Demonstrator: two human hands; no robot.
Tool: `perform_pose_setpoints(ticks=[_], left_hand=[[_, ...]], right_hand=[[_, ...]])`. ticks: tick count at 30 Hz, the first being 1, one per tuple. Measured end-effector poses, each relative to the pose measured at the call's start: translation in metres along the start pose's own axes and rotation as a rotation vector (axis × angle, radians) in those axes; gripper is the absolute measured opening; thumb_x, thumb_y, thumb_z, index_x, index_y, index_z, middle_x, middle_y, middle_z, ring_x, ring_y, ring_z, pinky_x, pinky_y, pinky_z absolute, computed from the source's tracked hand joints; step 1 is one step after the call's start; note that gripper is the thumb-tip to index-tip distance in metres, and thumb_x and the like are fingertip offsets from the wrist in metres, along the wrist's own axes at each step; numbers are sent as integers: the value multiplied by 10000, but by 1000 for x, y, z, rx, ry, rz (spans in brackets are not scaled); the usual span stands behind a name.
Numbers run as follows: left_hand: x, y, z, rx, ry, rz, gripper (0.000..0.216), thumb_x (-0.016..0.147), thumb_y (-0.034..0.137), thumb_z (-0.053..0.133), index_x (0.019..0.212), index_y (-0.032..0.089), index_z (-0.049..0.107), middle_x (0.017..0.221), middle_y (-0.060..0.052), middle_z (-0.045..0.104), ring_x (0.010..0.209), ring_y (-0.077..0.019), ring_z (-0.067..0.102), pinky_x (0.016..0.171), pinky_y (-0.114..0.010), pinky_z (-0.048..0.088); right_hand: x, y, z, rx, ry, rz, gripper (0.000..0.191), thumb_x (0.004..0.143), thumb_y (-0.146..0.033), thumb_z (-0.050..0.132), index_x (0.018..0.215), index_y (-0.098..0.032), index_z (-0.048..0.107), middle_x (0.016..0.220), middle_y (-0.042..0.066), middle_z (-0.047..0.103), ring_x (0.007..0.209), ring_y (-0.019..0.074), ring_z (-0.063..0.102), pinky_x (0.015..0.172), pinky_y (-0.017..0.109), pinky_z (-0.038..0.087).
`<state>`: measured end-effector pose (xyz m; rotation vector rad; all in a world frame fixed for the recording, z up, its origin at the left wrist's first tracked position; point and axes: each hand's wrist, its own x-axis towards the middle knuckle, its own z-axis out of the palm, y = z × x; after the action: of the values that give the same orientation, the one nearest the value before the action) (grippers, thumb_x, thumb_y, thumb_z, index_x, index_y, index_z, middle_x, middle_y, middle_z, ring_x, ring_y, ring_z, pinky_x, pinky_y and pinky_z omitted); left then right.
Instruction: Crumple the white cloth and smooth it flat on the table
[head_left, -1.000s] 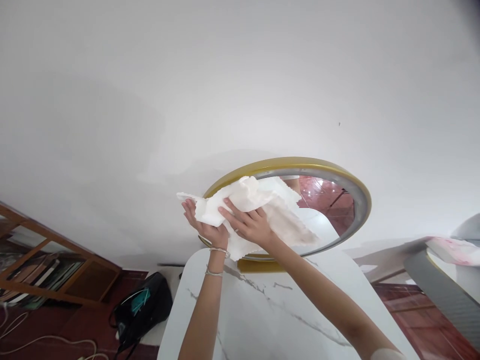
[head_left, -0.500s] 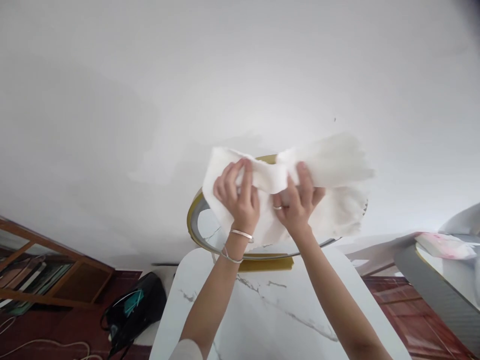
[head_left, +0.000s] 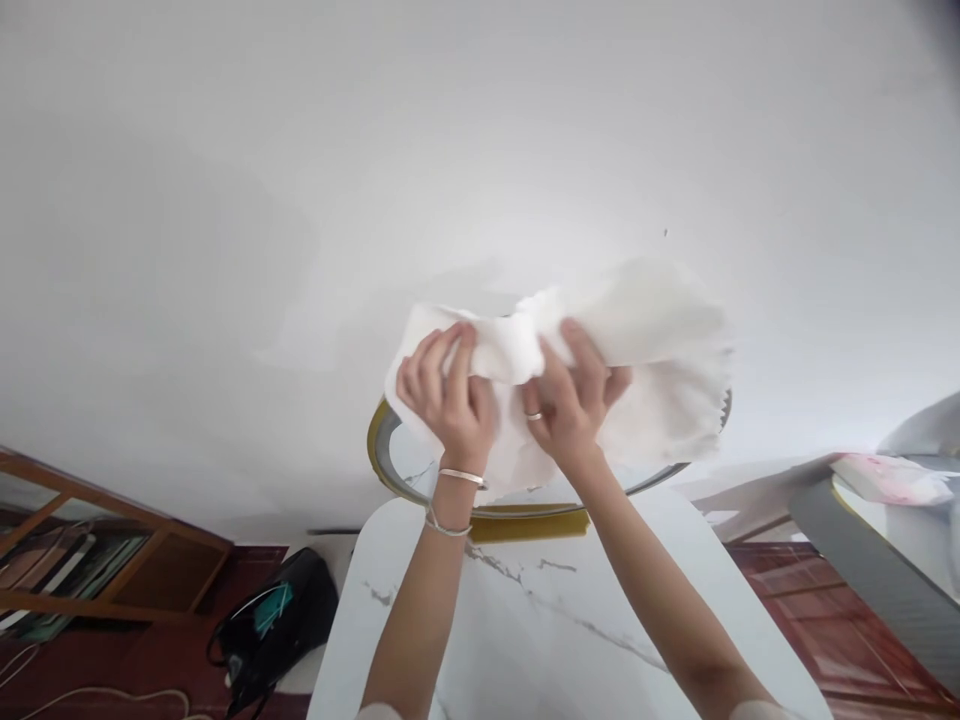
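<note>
Both hands hold a white paper towel (head_left: 652,340) up in front of a round gold-framed mirror (head_left: 382,455). My left hand (head_left: 446,400), with bracelets on the wrist, grips the towel's left part with curled fingers. My right hand (head_left: 574,405), a ring on one finger, bunches the middle of the towel; its loose right part hangs over most of the mirror. The two hands are almost touching. The mirror stands on a gold base (head_left: 525,525) at the far end of a white marble-patterned table (head_left: 540,630).
A white wall (head_left: 300,150) fills the upper view. On the dark red floor at left lie a black bag (head_left: 274,625) and a cable, beside a wooden shelf with books (head_left: 82,570). At right is a grey-edged surface with a pink-white item (head_left: 889,480).
One second ago the towel was pressed on the mirror's left rim. Both hands lifted it and spread it, and now they have drawn closer, bunching the towel's middle.
</note>
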<state>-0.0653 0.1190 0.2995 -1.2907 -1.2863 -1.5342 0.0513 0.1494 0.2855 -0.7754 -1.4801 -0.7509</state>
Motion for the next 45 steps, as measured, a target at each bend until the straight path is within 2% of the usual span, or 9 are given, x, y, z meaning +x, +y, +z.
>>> perform_pose_setpoints(ticks=[5,9,15,18,25,29,33,38,45], left_hand=[[-13,-15,0,35,75,-95,376,888,167,348,1152,194,614,1182,-119,632,1231,-232,497,1052,-471,303],[-16,8,13,-28,27,60,367,910,180,362,1175,226,611,1218,-91,633,1293,-232,446,1098,-482,248],[-16,67,40,-177,-176,278,368,934,181,425,1280,252,527,1308,-10,585,1362,-171,356,1167,-388,164],[-19,89,51,-222,-269,342,375,944,179,427,1306,252,493,1353,32,542,1388,-135,300,1182,-343,135],[-64,84,52,-308,-451,463,424,946,130,426,1362,216,431,1389,46,492,1402,-135,254,1179,-323,202],[-120,62,43,-337,-609,505,447,946,120,411,1381,219,409,1396,22,482,1345,-154,376,1146,-300,298],[-172,44,26,-316,-886,614,449,940,94,371,1368,222,426,1431,16,442,1292,-128,452,1136,-253,328],[-222,26,10,-324,-1049,703,444,909,43,379,1298,209,514,1345,15,549,1233,-81,505,1093,-168,360],[-276,4,6,-349,-1124,689,466,792,-24,554,1107,304,656,1116,35,693,982,-103,657,895,-173,512]], right_hand=[[-4,-4,4,-13,-88,-47,384,912,-428,455,1264,-300,540,1317,68,550,1124,243,490,911,383,349],[-16,27,-2,-53,-47,23,389,925,-430,417,1216,-217,560,1314,135,528,1129,255,514,878,393,346],[-29,92,-24,-150,166,83,361,894,-450,465,1097,-167,563,1212,156,554,1082,298,499,837,450,356],[-36,112,-34,-132,169,158,299,892,-402,483,1078,-176,542,1163,141,566,1028,284,508,846,477,350],[-93,121,-41,-100,213,145,147,863,-319,512,941,-200,547,1159,145,566,1003,288,544,873,503,336],[-154,115,-46,-120,66,127,184,851,-298,503,996,-187,521,1157,166,549,1002,294,559,890,512,339],[-219,109,-62,-133,-122,148,207,818,-206,516,1022,-173,493,1126,178,536,993,288,548,846,481,375],[-290,108,-86,-122,-508,81,213,822,-156,447,1023,-148,517,945,144,563,842,241,504,763,431,393],[-319,95,-93,-72,-666,56,273,784,-39,384,939,-173,565,794,73,549,743,196,450,690,345,356]])
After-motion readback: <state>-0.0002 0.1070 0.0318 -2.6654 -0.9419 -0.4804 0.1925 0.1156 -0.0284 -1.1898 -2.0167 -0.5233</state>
